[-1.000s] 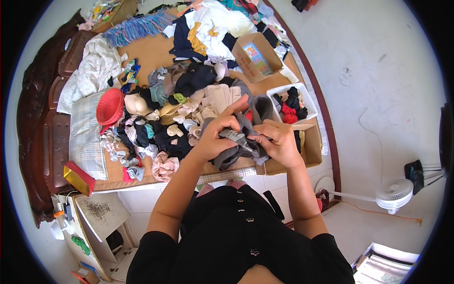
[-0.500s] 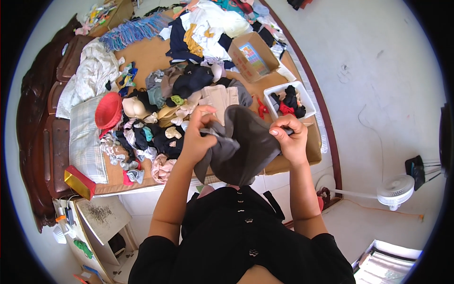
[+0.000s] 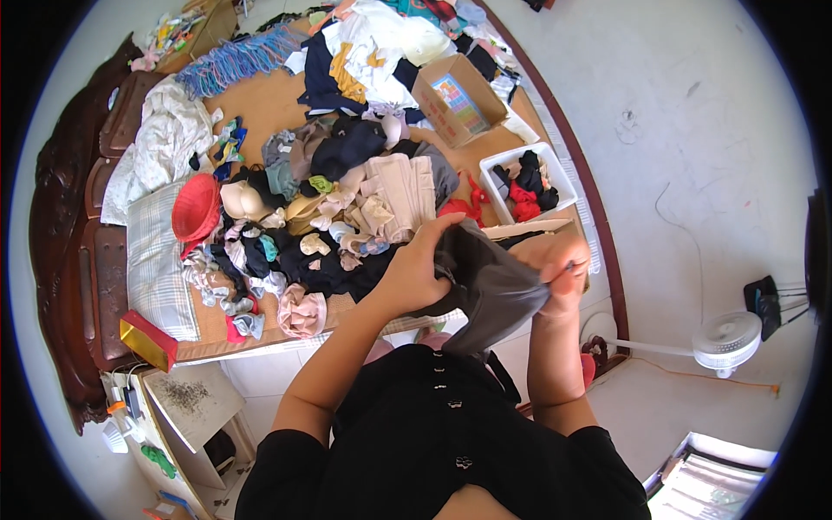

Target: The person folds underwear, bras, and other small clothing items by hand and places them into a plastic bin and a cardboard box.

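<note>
A dark grey garment (image 3: 496, 290) of thin, smooth cloth hangs between my hands in front of my body, over the bed's near edge. My left hand (image 3: 418, 270) grips its left side, with part of the fingers behind the fabric. Pinched in my right hand (image 3: 556, 267) is the garment's right edge, pulled taut. Its folds hide what kind of clothing it is. Just beyond my left hand lies a folded beige garment (image 3: 399, 198). A white plastic bin (image 3: 568, 184) with black and red clothes stands past my right hand.
Mixed underwear and socks (image 3: 260, 260) are heaped on the bed, beside a red basket (image 3: 192, 206). An open cardboard box (image 3: 438, 113) stands farther back near a white clothes pile (image 3: 381, 43). Another cardboard box (image 3: 529, 228) is partly hidden behind my right hand. A white fan (image 3: 726, 340) stands at right.
Both hands have moved to the right with the grey garment. Its cloth is now stretched toward my right hand, and more of the beige garment shows.
</note>
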Demonstrator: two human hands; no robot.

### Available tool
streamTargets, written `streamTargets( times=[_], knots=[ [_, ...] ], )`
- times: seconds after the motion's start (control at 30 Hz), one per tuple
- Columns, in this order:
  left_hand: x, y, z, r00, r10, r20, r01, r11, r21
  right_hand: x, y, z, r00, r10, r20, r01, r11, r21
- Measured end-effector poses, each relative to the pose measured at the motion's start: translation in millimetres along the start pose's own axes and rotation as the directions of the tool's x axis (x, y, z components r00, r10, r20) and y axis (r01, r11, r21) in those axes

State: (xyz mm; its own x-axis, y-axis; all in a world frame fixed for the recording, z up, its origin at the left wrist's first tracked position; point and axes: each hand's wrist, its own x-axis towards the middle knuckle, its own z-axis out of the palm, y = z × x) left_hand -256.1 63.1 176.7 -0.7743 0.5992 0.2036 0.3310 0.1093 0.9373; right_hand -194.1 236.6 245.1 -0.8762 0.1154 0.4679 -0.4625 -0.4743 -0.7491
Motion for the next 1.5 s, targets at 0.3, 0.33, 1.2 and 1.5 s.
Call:
streamTargets(
  times=[0.3,0.33,1.2,1.5],
  knots=[
    [-7.7,-21.7,-11.8,0.996,-0.026,-0.089,0.049,0.961,0.271,16.3,-27.0,-5.8,0.972,-0.233,-0.039,0.227,0.966,-0.128],
    [-7.1,-20.1,-18.7,0.99,-0.031,-0.136,0.052,0.986,0.16,18.1,-30.2,-11.0,0.973,-0.226,-0.034,0.208,0.938,-0.276],
    [-13.7,-2.6,-65.3,0.79,-0.022,-0.613,0.036,0.999,0.011,16.9,41.8,-8.2,0.958,0.143,-0.248,-0.286,0.455,-0.843],
    [-8.9,3.1,-52.2,0.796,-0.097,-0.597,-0.249,0.848,-0.468,12.0,56.5,4.8,0.929,0.257,-0.266,-0.362,0.477,-0.801]
  ],
)
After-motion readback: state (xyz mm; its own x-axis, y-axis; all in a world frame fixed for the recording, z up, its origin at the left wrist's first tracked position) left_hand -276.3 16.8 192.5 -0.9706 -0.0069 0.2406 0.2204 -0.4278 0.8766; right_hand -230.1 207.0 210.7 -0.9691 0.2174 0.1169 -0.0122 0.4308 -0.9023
